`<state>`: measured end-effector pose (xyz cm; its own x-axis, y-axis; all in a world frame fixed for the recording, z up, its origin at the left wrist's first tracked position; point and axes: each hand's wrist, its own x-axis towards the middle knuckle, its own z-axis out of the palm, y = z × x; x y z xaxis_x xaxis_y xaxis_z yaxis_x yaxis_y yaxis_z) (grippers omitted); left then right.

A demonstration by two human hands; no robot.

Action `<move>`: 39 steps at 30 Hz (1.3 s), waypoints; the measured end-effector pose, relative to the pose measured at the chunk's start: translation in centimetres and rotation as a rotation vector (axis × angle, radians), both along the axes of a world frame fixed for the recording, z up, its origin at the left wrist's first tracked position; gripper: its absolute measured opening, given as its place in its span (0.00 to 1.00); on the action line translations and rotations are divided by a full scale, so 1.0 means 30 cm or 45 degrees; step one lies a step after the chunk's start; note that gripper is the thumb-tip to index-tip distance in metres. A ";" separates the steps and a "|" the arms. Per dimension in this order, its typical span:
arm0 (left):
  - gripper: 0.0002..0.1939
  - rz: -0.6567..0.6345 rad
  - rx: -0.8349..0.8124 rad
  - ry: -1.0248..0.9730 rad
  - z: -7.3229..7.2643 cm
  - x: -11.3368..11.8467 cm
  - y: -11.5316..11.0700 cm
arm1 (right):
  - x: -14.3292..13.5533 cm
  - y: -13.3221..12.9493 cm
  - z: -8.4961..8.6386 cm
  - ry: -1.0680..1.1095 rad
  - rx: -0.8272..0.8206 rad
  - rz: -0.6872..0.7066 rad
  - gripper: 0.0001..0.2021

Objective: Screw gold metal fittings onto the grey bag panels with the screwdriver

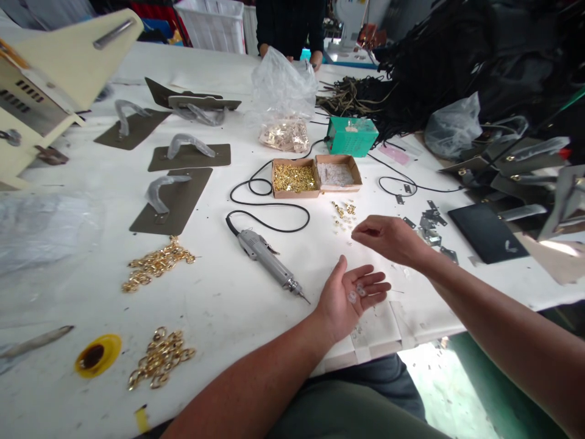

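My left hand (342,302) is palm up near the table's front edge, its fingers stretched out. A few small clear plastic washers (352,297) rest on the palm and finger bases. Just beyond it, my right hand (388,236) hovers with thumb and fingertips pinched together; whatever may be between them is hidden. Close to its fingertips, small brass-coloured screws (339,210) and clear washers (343,224) lie scattered on the white table (237,286). To the left of my hands lies a grey electric screwdriver (267,259), its bit pointing toward my left wrist.
Beyond my hands stand cardboard boxes of gold screws (295,194) and clear pieces (339,187), with a green power unit (351,137) behind. Brown panels with wrapped handles (171,201) and gold rings (159,356) lie left. Metal plates (429,219) lie right. Another person (290,27) stands opposite.
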<state>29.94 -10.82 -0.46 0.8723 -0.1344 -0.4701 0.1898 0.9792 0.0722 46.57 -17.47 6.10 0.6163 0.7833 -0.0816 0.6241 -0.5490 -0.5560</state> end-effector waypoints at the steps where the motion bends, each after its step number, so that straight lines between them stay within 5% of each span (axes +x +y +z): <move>1: 0.34 0.007 -0.003 -0.010 -0.001 0.001 0.000 | -0.030 -0.033 0.006 0.035 0.000 0.062 0.10; 8: 0.40 0.023 -0.037 -0.096 -0.009 0.004 -0.003 | -0.158 -0.197 -0.012 0.042 -0.037 0.407 0.08; 18: 0.38 0.034 -0.096 -0.086 -0.031 0.006 -0.003 | -0.172 -0.199 -0.053 -0.411 -0.001 0.643 0.09; 26: 0.36 0.033 0.004 -0.046 -0.005 0.000 -0.005 | -0.130 -0.156 -0.005 -0.230 -0.224 0.509 0.10; 33: 0.33 0.009 0.066 -0.051 -0.009 0.001 -0.009 | -0.072 -0.082 0.026 0.095 -0.242 0.213 0.06; 39: 0.19 0.059 0.161 -0.035 -0.023 0.003 -0.034 | -0.071 -0.065 0.039 0.179 -0.398 0.189 0.06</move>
<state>30.04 -11.83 -1.16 0.8889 -0.0351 -0.4567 0.1410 0.9696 0.1998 44.45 -19.41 7.25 0.4636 0.7871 -0.4070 0.6392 -0.6151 -0.4616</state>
